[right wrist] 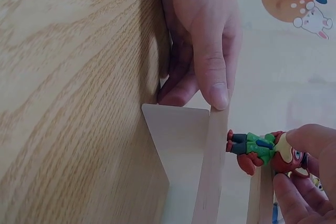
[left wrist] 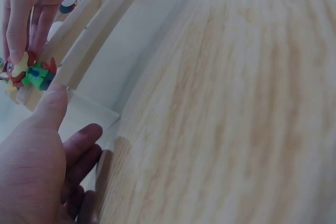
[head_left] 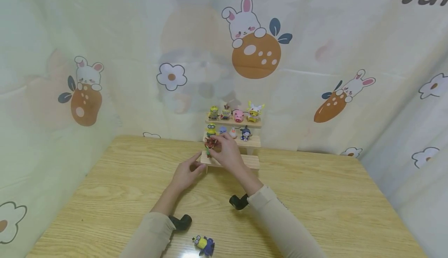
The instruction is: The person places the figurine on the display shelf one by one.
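My right hand (head_left: 229,153) pinches a small fox figurine (right wrist: 257,148) by its head, with the thumb on one side and fingers on the other. The fox has a red-brown head and tail, a green shirt and a dark tie. It stands upright at the left end of the lowest step of a wooden display stand (head_left: 250,160), feet at the board's surface. My left hand (head_left: 185,174) is at that same end, its thumb tip (left wrist: 55,95) touching the board's edge and its other fingers loosely bent lower down beside the support.
Several figurines line the upper steps, among them a pink pig (head_left: 238,115), a one-piece yellow minion (head_left: 211,130) and a dark-hooded figure (head_left: 246,133). Another minion figurine (head_left: 204,245) lies on the wooden table (head_left: 332,203) near me. A printed curtain (head_left: 140,55) hangs behind.
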Available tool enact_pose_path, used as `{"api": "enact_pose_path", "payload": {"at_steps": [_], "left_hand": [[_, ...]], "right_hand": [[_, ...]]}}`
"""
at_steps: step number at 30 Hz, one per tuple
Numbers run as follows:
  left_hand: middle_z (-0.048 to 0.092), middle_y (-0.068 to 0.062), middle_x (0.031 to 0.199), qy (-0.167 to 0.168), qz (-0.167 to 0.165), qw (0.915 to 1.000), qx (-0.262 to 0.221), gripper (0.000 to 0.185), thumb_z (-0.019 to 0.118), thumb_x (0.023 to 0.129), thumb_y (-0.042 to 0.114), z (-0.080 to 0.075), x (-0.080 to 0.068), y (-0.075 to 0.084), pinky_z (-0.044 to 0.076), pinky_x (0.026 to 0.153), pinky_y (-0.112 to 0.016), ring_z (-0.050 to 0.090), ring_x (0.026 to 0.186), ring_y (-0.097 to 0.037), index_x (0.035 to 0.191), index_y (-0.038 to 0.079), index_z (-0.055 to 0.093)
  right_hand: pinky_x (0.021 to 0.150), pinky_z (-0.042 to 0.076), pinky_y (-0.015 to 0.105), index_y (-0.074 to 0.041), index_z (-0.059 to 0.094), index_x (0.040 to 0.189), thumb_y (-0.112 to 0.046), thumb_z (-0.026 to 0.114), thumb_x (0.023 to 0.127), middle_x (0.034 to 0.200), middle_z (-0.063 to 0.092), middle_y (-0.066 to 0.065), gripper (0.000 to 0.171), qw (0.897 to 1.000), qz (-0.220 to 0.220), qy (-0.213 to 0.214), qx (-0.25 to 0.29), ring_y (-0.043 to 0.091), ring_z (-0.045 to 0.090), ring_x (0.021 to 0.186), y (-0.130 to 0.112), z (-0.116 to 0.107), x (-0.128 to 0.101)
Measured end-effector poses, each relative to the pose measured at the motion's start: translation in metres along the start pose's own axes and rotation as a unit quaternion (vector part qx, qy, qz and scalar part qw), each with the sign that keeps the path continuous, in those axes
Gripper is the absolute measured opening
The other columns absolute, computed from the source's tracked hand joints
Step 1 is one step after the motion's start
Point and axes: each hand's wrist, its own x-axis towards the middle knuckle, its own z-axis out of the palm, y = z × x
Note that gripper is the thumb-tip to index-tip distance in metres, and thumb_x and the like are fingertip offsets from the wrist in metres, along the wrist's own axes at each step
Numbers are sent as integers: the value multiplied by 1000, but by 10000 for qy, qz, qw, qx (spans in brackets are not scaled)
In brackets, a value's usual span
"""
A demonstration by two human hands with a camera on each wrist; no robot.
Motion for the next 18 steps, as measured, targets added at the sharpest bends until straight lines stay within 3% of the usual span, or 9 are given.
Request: {"api": "enact_pose_path", "payload": {"at_steps": [8,18], "left_hand": [[72,0,102,27,-75,10000,35,59,62,91,40,2,1,0,43,102,-45,64,105,-20,143,20,43],[72,1,102,26,-136,9999,-31,60,62,90,41,1,0,3,45,99,-45,65,103,-19,144,21,43]], "right_hand": [[82,54,28,-7,64,121,-14,76,80,110,57,9,44,10000,-9,35,32,18,62,91,0,-1,0],[87,53,28,-11,61,126,-18,74,82,113,56,6,47,9995,222,-24,230,18,60,99,0,-7,-4]]}}
